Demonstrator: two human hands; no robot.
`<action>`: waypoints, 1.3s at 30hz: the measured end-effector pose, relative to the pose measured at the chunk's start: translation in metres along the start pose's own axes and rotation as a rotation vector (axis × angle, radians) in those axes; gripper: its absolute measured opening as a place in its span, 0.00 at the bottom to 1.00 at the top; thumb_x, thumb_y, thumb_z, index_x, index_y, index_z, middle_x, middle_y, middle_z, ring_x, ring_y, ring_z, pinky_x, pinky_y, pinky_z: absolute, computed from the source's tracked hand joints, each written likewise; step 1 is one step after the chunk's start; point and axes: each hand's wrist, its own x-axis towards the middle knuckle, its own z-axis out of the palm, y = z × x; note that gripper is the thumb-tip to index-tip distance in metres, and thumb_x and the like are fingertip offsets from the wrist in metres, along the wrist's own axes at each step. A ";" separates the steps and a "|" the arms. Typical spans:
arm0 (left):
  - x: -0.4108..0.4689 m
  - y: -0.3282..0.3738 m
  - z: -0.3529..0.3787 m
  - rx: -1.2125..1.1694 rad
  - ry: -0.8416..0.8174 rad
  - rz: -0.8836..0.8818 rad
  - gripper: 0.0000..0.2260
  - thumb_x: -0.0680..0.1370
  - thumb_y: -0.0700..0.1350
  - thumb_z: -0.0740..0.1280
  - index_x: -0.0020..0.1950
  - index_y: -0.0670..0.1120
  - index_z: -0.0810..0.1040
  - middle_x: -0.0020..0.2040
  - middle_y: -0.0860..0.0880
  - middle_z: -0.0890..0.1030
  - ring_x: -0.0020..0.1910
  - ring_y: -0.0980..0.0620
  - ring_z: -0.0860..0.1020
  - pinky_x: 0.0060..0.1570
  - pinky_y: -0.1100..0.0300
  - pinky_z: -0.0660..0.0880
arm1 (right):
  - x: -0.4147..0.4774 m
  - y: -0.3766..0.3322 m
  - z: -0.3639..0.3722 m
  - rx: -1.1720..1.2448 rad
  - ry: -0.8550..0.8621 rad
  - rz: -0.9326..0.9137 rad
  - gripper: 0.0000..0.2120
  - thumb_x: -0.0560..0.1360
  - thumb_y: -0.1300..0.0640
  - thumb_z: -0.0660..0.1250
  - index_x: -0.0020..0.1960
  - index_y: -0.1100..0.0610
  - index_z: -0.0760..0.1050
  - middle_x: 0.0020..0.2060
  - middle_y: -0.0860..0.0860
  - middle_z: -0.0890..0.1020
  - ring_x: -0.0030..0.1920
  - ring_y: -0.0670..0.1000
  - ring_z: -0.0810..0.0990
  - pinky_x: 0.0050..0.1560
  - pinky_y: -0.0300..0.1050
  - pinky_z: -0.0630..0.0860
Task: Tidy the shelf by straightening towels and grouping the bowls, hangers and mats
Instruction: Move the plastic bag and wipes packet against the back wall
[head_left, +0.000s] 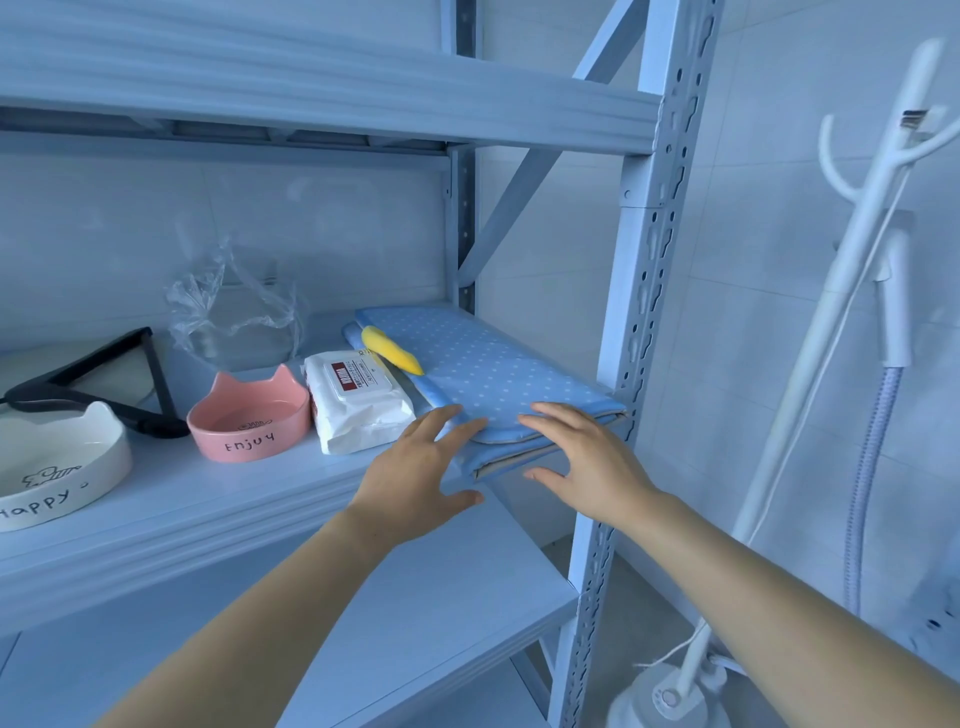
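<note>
The folded blue mat (483, 374) with small white dots lies at the right end of the middle shelf (208, 499), close to the metal post (639, 312), and its front edge hangs a little over the shelf edge. Both hands are open with the fingers spread: the left hand (415, 467) is at the front left corner of the mat with its fingertips on or just above the cloth, and the right hand (587, 457) lies flat on the front right part, the thumb under the edge; neither grips anything yet. The mat looks soft, light and a bit padded, in several layers, so I think it will bend and slide apart if it is lifted from one corner only; it is better to hold it at the front edge with both hands, thumbs below and fingers on top, or to push it flat. A yellow thing (392, 349) lies on its back left part and may roll off. Beside the mat stands a white pack of wipes (358, 405), closed. The pink bowl (249, 421) and the white bowl (52, 467) both look empty; they seem ceramic, so heavy and easy to break. Behind them are a black hanger (104, 384) and a crumpled clear plastic bag (234, 306), whose content I cannot tell.
</note>
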 end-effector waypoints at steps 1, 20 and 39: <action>-0.002 0.001 -0.002 -0.041 0.019 0.003 0.32 0.72 0.59 0.68 0.73 0.60 0.59 0.74 0.57 0.57 0.72 0.54 0.60 0.61 0.57 0.68 | -0.001 0.001 -0.001 0.002 -0.006 0.001 0.28 0.73 0.49 0.69 0.70 0.48 0.66 0.71 0.45 0.65 0.71 0.45 0.62 0.67 0.43 0.66; 0.061 0.013 0.014 -0.157 -0.230 -0.159 0.36 0.71 0.57 0.70 0.75 0.53 0.58 0.77 0.50 0.54 0.70 0.50 0.65 0.67 0.59 0.63 | 0.027 0.060 0.009 0.036 -0.105 0.087 0.26 0.73 0.48 0.69 0.69 0.47 0.68 0.70 0.46 0.68 0.72 0.49 0.63 0.73 0.43 0.55; 0.065 0.013 0.026 -0.100 -0.137 -0.191 0.35 0.71 0.62 0.68 0.74 0.54 0.60 0.76 0.52 0.55 0.71 0.52 0.64 0.65 0.60 0.63 | 0.039 0.077 0.013 0.176 -0.147 0.050 0.25 0.74 0.52 0.69 0.69 0.49 0.68 0.71 0.47 0.67 0.72 0.48 0.61 0.74 0.49 0.53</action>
